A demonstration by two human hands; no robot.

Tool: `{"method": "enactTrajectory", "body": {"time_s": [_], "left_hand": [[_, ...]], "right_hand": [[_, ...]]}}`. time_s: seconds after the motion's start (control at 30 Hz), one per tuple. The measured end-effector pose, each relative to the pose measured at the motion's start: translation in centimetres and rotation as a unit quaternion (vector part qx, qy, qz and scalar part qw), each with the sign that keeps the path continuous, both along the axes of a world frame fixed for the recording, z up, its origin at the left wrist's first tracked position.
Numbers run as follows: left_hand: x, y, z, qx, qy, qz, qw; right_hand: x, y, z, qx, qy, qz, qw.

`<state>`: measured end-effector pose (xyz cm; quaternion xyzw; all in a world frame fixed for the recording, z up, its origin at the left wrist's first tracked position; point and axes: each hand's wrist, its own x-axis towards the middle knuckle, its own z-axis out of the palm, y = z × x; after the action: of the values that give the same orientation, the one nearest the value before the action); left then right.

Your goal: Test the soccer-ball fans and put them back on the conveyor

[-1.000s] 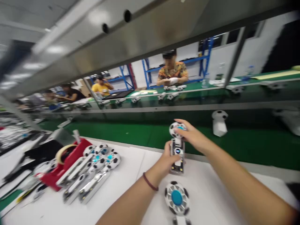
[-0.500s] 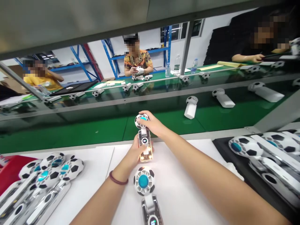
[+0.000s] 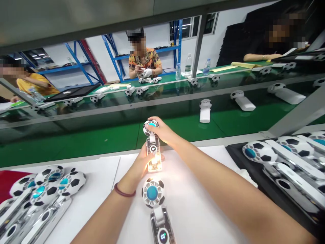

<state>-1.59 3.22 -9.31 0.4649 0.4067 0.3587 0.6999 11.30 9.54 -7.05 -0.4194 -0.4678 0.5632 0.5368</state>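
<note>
Both my hands hold one handheld fan with a round football-patterned head and a clear body. My left hand (image 3: 146, 161) wraps round the body, its thumb on the front below the small lit display. My right hand (image 3: 160, 130) grips the football head (image 3: 150, 128), thumb over its front. The clear body (image 3: 154, 162) glows warm white at its lower end. Nearer to me, a second football fan (image 3: 153, 193) lies on the white table surface, its display lit with "100".
Several football fans (image 3: 72, 183) are heaped at the left beside a red container (image 3: 10, 181). More (image 3: 260, 151) lie in a black tray (image 3: 235, 154) at the right. White-bodied fans (image 3: 205, 113) rest on the green belt (image 3: 177, 123). Three people sit beyond it.
The glow in the held fan's body is brighter. The view has shifted slightly, and the fans on the belt have moved a little relative to the frame. Both hands keep their hold.
</note>
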Motion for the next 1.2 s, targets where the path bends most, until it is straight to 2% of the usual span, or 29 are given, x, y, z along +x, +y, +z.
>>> {"method": "enactTrajectory", "body": {"time_s": [0.2, 0.33, 0.47, 0.73, 0.8, 0.83, 0.93, 1.0, 1.07, 1.2], "left_hand": [[0.0, 0.3, -0.5, -0.012, -0.02, 0.004, 1.0], [-0.1, 0.5, -1.2, 0.025, -0.057, 0.0, 0.998], [-0.3, 0.6, -1.6, 0.027, -0.072, -0.014, 0.997], [-0.1, 0.6, -1.6, 0.008, -0.082, -0.026, 0.996], [0.0, 0.5, -1.5, 0.005, -0.076, -0.008, 0.997], [0.0, 0.5, -1.4, 0.004, -0.07, 0.004, 0.998], [0.0, 0.6, -1.4, -0.008, -0.058, 0.019, 0.998], [0.0, 0.7, -1.4, -0.008, -0.052, 0.008, 0.999], [0.0, 0.7, -1.5, -0.003, -0.043, -0.001, 0.999], [-0.1, 0.9, -1.9, 0.005, -0.03, 0.002, 1.0]], "right_hand": [[0.1, -0.2, 0.0, 0.001, -0.007, 0.001, 1.0], [0.3, -0.2, -0.2, 0.015, -0.014, 0.006, 1.0], [0.5, -0.2, -0.4, 0.016, -0.009, 0.007, 1.0], [0.1, 0.0, -1.7, -0.01, 0.069, -0.011, 0.997], [0.3, -0.2, -2.2, -0.019, 0.096, 0.021, 0.995], [0.5, -0.3, -2.4, -0.028, 0.111, 0.06, 0.992], [1.4, -0.2, -3.3, -0.084, 0.143, 0.248, 0.955], [2.0, 0.1, -3.9, -0.106, 0.133, 0.323, 0.931], [2.1, 0.5, -4.3, -0.121, 0.128, 0.354, 0.918], [1.7, 0.5, -4.6, -0.13, 0.114, 0.335, 0.926]]}}
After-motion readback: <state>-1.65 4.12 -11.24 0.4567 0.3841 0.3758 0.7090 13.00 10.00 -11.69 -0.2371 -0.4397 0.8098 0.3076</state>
